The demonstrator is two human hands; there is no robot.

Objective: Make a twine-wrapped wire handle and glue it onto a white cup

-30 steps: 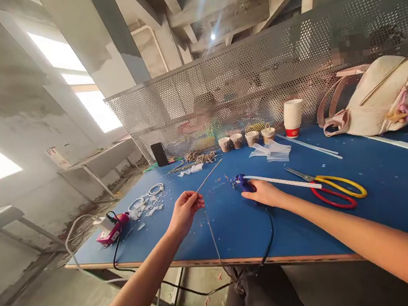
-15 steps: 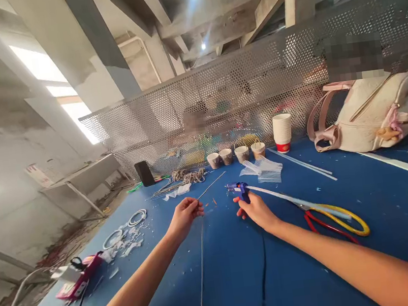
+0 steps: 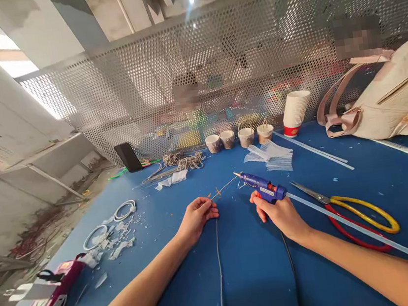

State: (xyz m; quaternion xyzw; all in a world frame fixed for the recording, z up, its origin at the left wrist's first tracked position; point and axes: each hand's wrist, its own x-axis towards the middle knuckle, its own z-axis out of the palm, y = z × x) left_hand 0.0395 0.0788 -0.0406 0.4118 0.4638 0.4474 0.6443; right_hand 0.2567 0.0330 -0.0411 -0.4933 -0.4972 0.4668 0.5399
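Note:
Pinched in the fingers of my left hand (image 3: 197,218) is a thin grey cord (image 3: 226,186), its short end pointing up and right. The long part of the cord hangs below the hand and runs toward the near edge. My right hand (image 3: 280,213) grips a blue glue gun (image 3: 258,183) by its handle, partly hidden by the fingers. The gun's nozzle points left and is at or very near the cord's tip; whether they touch I cannot tell. A long translucent glue stick (image 3: 331,217) sticks out of the gun's back, passing over red-and-yellow-handled scissors (image 3: 363,208).
Small cord-trimmed cups (image 3: 227,140) line the back beside stacked paper cups (image 3: 295,112). Clear glue sticks (image 3: 273,154), coiled cord (image 3: 186,161) and a phone (image 3: 127,157) lie nearer. A pink power strip (image 3: 57,290) sits left, a backpack (image 3: 380,106) right. A perforated metal screen (image 3: 137,91) stands behind.
The glue gun has turned so that its side shows more, and its nozzle has come to the cord's tip. The view has tilted down and shifted.

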